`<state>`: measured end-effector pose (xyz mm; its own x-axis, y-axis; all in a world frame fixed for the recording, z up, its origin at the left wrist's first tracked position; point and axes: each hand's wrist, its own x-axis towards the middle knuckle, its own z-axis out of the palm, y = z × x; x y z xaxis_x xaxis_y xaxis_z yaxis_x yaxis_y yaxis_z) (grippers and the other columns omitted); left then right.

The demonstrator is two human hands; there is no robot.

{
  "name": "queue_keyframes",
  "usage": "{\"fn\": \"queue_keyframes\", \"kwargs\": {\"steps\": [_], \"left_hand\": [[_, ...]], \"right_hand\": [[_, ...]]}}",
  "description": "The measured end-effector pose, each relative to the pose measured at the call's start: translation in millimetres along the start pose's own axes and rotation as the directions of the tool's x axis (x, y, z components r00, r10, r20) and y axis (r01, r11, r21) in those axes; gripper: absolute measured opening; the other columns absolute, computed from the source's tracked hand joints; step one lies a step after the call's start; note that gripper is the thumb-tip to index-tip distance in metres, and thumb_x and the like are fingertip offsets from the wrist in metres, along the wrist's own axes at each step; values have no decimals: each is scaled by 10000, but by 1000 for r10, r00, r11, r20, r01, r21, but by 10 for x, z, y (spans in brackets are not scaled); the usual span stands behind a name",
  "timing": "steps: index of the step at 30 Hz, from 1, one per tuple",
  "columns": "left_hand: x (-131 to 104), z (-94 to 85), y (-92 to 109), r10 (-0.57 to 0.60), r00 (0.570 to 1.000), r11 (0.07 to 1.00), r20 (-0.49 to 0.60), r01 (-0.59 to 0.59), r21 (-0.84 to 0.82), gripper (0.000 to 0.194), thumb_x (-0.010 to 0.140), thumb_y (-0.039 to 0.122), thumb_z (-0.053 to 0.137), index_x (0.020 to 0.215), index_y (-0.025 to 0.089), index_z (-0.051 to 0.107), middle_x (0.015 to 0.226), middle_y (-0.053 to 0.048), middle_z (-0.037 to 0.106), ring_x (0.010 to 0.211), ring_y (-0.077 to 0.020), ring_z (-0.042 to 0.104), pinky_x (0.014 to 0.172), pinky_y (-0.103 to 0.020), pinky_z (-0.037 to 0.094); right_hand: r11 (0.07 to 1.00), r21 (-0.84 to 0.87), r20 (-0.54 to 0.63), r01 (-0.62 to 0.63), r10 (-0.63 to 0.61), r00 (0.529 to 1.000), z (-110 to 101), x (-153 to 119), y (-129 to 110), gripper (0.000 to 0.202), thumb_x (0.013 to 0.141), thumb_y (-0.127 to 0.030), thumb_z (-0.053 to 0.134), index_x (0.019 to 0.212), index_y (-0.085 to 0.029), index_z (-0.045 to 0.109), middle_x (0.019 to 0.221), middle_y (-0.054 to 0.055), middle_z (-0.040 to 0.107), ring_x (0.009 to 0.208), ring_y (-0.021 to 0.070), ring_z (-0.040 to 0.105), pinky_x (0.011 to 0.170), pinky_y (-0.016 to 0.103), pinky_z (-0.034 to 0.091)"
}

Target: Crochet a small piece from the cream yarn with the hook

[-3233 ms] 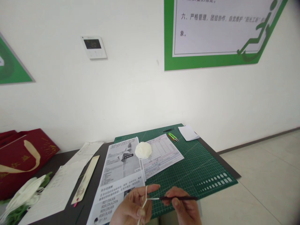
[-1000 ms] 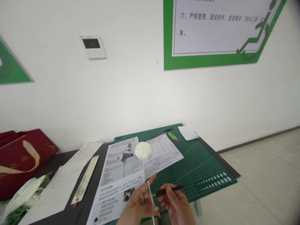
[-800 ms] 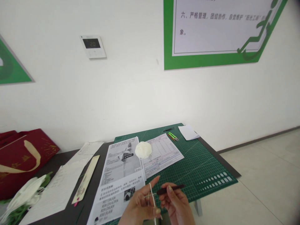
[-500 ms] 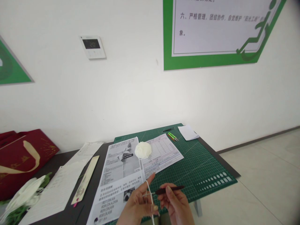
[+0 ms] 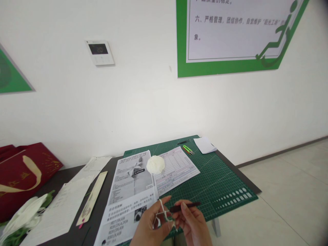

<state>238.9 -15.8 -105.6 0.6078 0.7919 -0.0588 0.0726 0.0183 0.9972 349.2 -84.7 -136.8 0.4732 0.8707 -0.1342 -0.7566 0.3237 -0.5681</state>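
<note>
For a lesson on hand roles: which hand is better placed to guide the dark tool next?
Probably the right hand: it grips the dark tool, while the left hand holds white yarn looped over a finger.

The red bag (image 5: 19, 171) is cut off left, the large poster (image 5: 228, 42) above.

Yarn ball (image 5: 155, 165) on papers (image 5: 176, 167); bag (image 5: 23, 174) far left.

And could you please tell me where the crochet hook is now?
In the head view, the crochet hook is near the bottom, right of centre: the right hand holds it, pointing toward the left hand.
</note>
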Motion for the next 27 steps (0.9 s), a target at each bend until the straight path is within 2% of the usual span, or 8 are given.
{"fn": "queue_keyframes", "kwargs": {"steps": [2, 4, 8, 11, 14, 18, 23, 27], "left_hand": [[-7, -23, 15, 74, 995, 983, -60, -62, 174, 402, 591, 200, 704, 991, 223, 674, 768, -27, 627, 582, -145, 490, 529, -261, 361], [-6, -34, 25, 122, 990, 973, -74, -105, 207, 342, 608, 199, 686, 948, 233, 689, 771, -25, 629, 598, -153, 504, 545, -262, 373], [12, -21, 4, 27, 994, 999, -106, -23, 38, 232, 638, 266, 681, 860, 214, 723, 707, -32, 650, 665, -187, 547, 610, -276, 407], [18, -8, -3, -81, 987, 996, -140, 75, -51, 333, 583, 283, 730, 907, 205, 729, 535, 19, 562, 530, -131, 459, 519, -246, 358], [15, -3, 24, -150, 984, 979, -96, 135, -150, 440, 515, 254, 772, 950, 207, 721, 481, 46, 503, 486, -102, 401, 492, -234, 321], [20, -1, 52, -163, 982, 970, -100, 142, -196, 468, 499, 220, 775, 963, 196, 716, 457, 51, 499, 454, -93, 383, 476, -239, 305], [43, 5, 3, -187, 979, 960, -81, 165, -227, 517, 502, 257, 776, 1008, 185, 696, 474, 39, 519, 468, -100, 400, 473, -241, 295], [44, 26, -62, -179, 979, 967, -101, 157, -199, 552, 532, 324, 764, 1052, 164, 672, 482, 30, 516, 469, -94, 366, 439, -227, 237]], "right_hand": [[1000, -1, 3, -1, 1, 1000, 10, -5, -8, 232, 680, -332, 743, 759, -120, 697, 575, 53, 697, 461, 87, 574, 450, 173, 455], [1000, 0, 8, -5, 5, 1000, 15, -7, -10, 240, 675, -340, 746, 754, -119, 697, 567, 51, 691, 453, 84, 566, 448, 173, 452], [1000, 0, 3, -11, 11, 1000, 6, -5, 3, 254, 673, -348, 745, 758, -114, 696, 551, 48, 680, 438, 80, 556, 430, 167, 444], [1000, -1, -15, 0, 0, 1000, -17, -5, 19, 242, 678, -337, 743, 762, -115, 696, 559, 49, 686, 444, 80, 563, 430, 165, 450], [1000, -3, -10, 10, -10, 1000, -40, -4, 41, 223, 686, -321, 740, 767, -118, 696, 578, 51, 695, 461, 82, 575, 450, 170, 466], [1000, -5, 0, 19, -19, 1000, -47, 3, 67, 210, 694, -307, 736, 774, -118, 694, 595, 54, 701, 472, 88, 583, 462, 180, 471], [999, -26, -4, 40, -40, 999, -47, 10, 77, 223, 692, -319, 734, 781, -118, 692, 605, 59, 699, 477, 93, 578, 461, 185, 460], [986, -131, -15, 100, -102, 995, -67, 8, 71, 242, 712, -351, 707, 788, -122, 691, 605, 61, 696, 484, 105, 578, 466, 195, 460]]}}
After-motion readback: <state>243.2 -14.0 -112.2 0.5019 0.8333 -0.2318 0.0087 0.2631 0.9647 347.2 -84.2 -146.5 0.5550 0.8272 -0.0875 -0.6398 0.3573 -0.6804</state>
